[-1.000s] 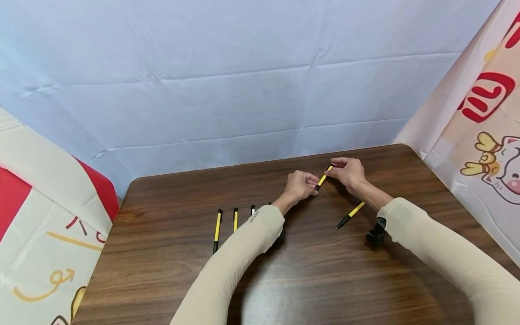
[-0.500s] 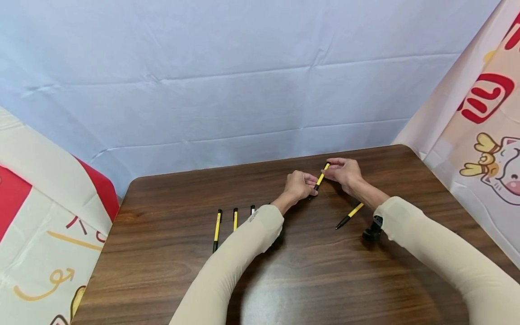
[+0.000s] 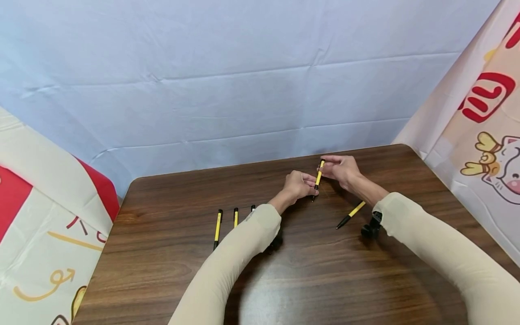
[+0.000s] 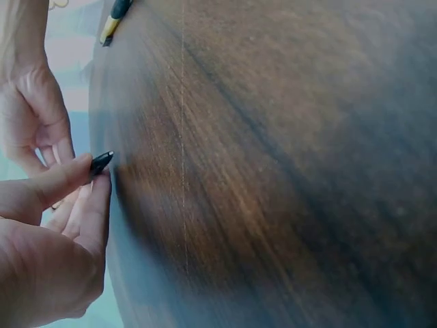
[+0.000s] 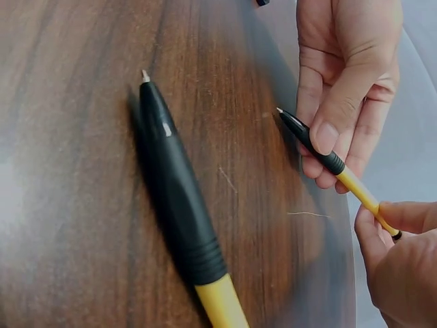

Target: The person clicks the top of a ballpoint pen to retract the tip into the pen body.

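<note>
Near the far edge of the tabletop (image 3: 333,280), right of its middle, the left hand (image 3: 298,185) pinches a yellow pen (image 3: 318,177) by its black grip (image 5: 334,162) between thumb and fingers; the right hand (image 3: 342,171) pinches its rear end with its fingers. Whether the tip touches the tabletop is hard to tell. A second pen (image 3: 351,214) lies toward the right edge.

I see a dark brown wood-grain worktop (image 3: 150,262) with rounded far corners. Behind it hangs a pale bluish-white sheet (image 3: 203,108), creased along horizontal and vertical folds. On my right I make out a peach-and-white printed hanging (image 3: 459,149) with red lettering (image 3: 487,93) and a cartoon animal (image 3: 508,170); on my left, a whitish hanging (image 3: 28,257) with red areas (image 3: 11,198). Light leaves a soft glare (image 3: 280,289) on the worktop's near part.
</note>
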A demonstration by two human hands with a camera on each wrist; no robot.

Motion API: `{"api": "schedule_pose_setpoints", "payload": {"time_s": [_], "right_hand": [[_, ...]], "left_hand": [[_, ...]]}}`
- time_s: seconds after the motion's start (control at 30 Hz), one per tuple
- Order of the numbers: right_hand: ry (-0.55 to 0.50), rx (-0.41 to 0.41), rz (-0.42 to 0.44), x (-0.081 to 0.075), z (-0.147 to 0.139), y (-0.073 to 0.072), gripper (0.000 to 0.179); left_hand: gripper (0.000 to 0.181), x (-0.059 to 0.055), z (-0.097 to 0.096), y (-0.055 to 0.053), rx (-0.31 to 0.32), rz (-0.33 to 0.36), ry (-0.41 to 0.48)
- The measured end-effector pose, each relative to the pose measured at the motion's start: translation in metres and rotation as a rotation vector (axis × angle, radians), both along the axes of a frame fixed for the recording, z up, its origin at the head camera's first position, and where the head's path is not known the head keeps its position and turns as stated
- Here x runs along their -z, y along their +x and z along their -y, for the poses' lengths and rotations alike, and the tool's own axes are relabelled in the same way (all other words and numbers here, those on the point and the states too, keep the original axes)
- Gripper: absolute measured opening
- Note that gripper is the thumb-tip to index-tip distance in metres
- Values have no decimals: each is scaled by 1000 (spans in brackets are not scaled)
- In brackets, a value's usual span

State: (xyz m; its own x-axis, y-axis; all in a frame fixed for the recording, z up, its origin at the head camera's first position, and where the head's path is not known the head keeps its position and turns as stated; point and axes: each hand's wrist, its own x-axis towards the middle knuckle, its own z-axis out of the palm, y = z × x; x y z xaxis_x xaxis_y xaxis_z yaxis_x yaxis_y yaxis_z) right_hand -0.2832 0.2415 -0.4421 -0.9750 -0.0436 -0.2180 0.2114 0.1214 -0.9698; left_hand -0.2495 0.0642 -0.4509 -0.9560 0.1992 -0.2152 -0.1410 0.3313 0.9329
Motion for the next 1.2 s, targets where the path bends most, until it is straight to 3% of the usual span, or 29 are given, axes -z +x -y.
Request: {"api": "schedule_pose_setpoints", "payload": {"time_s": [0.17,0.43,0.73,0.97,1.2], "right_hand": [[-42,-25,21,-4,0,-2,54],[-79,-89,36,-9,3,-5,53],[-149,-153,49,-10,2,-5,55],[-175,-205,59,-12,1,-6,54],[-175,-237,72,-15,2,-4,53]], "left_hand": [[32,-4,6,0,27,60,73],[31,-3,14,-2,23,229,312],[33,-2,16,0,62,311,410],[35,-6,20,4,100,358,436],[35,-9,19,10,80,363,477]]}}
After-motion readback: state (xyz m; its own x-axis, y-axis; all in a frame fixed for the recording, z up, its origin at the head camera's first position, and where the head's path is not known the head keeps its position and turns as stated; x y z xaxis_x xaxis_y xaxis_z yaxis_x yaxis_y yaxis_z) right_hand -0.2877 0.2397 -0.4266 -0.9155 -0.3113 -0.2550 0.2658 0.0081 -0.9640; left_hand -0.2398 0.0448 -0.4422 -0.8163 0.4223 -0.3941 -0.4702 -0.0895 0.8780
